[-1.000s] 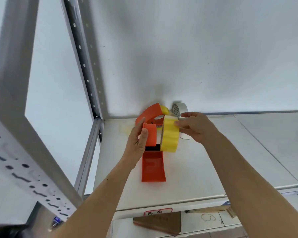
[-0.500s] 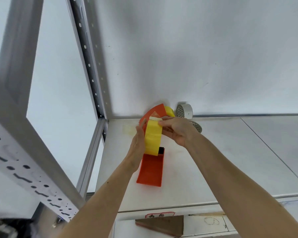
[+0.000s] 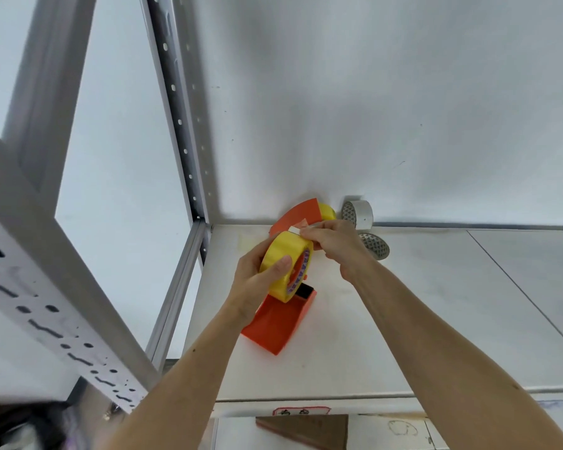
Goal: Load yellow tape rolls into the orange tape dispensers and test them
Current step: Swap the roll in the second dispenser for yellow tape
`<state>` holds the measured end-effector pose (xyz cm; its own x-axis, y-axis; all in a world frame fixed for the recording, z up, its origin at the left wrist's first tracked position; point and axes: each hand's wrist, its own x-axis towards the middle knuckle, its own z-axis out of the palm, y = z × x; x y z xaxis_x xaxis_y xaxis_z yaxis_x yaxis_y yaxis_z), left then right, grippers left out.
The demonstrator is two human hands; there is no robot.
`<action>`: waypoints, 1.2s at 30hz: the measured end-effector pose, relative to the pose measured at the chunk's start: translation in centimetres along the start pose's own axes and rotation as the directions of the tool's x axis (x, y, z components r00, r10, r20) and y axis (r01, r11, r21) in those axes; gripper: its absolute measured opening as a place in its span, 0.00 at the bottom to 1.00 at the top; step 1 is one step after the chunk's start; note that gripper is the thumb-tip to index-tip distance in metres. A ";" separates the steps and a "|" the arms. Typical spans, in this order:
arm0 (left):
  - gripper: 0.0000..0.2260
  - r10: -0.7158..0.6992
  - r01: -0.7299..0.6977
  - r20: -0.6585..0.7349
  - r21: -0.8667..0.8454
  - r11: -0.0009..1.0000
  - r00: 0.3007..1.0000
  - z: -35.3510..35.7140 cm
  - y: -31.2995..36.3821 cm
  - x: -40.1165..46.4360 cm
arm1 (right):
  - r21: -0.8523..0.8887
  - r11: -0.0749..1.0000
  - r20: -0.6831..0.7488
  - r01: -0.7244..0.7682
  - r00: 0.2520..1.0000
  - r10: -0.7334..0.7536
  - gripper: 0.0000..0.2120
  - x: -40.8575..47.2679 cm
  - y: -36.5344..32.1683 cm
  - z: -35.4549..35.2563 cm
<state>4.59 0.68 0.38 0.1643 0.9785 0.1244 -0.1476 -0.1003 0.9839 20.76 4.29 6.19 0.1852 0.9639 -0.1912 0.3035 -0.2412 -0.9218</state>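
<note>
Roll [image 3: 286, 264] just got turned side-on, left hand [image 3: 257, 280] gripping it above the dispenser [image 3: 280, 323]. Right hand [image 3: 332, 245] now pinches the tape end, so probably peeling before loading.

Yellow tape roll [image 3: 285, 266] hides upper part of near orange dispenser [image 3: 278, 323]; right hand [image 3: 333, 246] covers rear dispenser's [image 3: 301, 213] base; brown box [image 3: 309, 430] cut off at btm edge.

White shelf [image 3: 436, 319] lies open right of the orange dispenser [image 3: 278, 323].

On our white tabletop [image 3: 436, 319] lie an orange dispenser [image 3: 278, 326], a second one [image 3: 301, 214] by the wall, and two silver rolls [image 3: 358, 213].
</note>
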 end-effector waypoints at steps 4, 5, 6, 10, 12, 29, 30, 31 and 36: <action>0.20 0.022 -0.022 -0.053 0.002 1.000 0.998 -0.8 -0.2 -0.6 | -0.064 0.998 0.030 0.003 1.000 -0.001 0.14 -0.3 0.3 0.8; 0.22 0.015 -0.015 -0.074 -0.002 1.000 0.997 -1.0 -0.2 -0.8 | -0.061 0.998 0.050 0.005 0.999 -0.001 0.11 -0.5 0.4 1.0; 0.23 0.009 -0.009 -0.089 -0.010 1.000 0.996 -1.1 -0.2 -1.0 | -0.063 0.998 0.062 0.003 0.998 0.001 0.08 -0.7 0.5 1.1; 0.22 0.032 -0.031 -0.086 0.018 0.999 0.996 -1.5 -0.5 -1.6 | -0.069 0.998 0.089 0.007 0.996 -0.001 0.04 -1.1 0.7 1.1; 0.22 0.028 -0.026 -0.107 0.013 1.000 0.994 -1.6 -1.0 -2.0 | -0.099 0.995 0.134 -0.009 0.991 0.022 0.03 -1.6 1.0 0.8; 0.18 -0.084 0.258 -0.373 0.445 0.858 0.924 -1.3 -0.4 -0.8 | -0.143 0.989 0.075 0.042 0.997 -0.031 0.14 -2.1 4.0 2.7; 0.17 -0.084 0.266 -0.396 0.432 0.861 0.914 -1.3 -0.6 -0.7 | -0.136 0.991 0.053 0.018 0.999 -0.011 0.13 -2.1 4.3 2.7; 0.16 -0.078 0.266 -0.422 0.407 0.874 0.903 -1.4 -0.9 -0.6 | -0.135 0.991 0.032 -0.002 0.999 0.007 0.11 -2.2 4.7 2.6; 0.12 -0.075 0.264 -0.573 0.255 0.930 0.816 -0.4 -1.2 -1.0 | -0.159 0.984 -0.035 -0.085 0.996 0.081 0.14 -2.9 6.1 2.4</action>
<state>4.18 -0.09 -0.99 -0.4133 0.9094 -0.0455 0.1551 0.1195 0.9806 19.83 0.29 0.34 0.2415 0.9368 -0.2530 0.4313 -0.3372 -0.8368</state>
